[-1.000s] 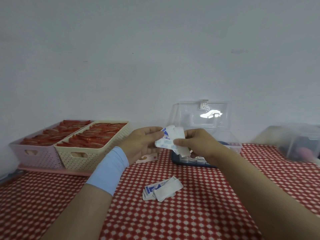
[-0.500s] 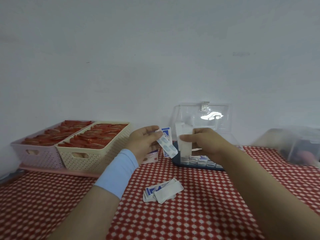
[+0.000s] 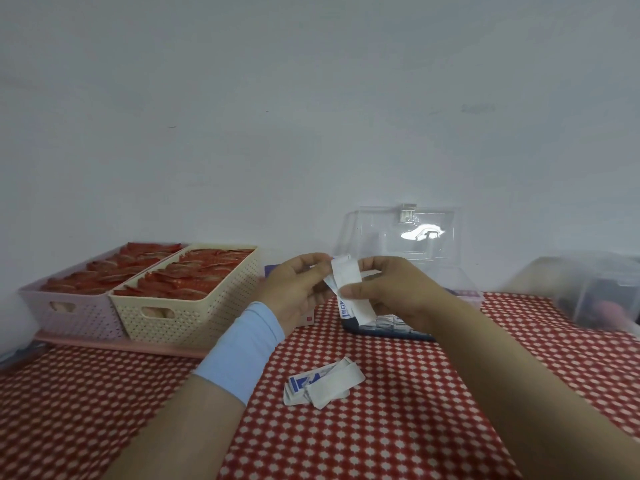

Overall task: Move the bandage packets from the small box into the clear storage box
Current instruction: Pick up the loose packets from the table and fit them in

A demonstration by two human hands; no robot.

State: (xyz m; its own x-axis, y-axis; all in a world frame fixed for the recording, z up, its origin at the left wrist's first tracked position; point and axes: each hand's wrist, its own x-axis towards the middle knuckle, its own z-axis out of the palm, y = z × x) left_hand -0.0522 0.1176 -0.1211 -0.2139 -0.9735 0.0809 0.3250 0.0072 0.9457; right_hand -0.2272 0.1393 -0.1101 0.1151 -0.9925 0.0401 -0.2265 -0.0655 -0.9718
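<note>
- Packets, white with blue print, are held up between both hands, above the cloth.
- Left hand pinches them from the 9 o'clock side, with thumb and fingers closed on their upper end.
- Right hand pinches them from the 3 o'clock side, its thumb lying across the front of a white strip.
- Pile of more packets lies loose on the cloth at 6 o'clock from the hands, touched by neither.
- Clear box stands at 1 o'clock behind the hands, its lid raised upright toward the wall.
- Dark tray at the clear box's front, below the right hand, holds a row of packets on edge.
- Small box shows only a white corner with a red mark, at 6 o'clock under the left hand.
- Pale blue wristband wraps the left wrist.
- 2 baskets sit at 9 o'clock, side by side and touching: cream basket and pink basket, both full of red sachets.
- Blurred see-through container stands at 3 o'clock, well apart from the hands.
</note>
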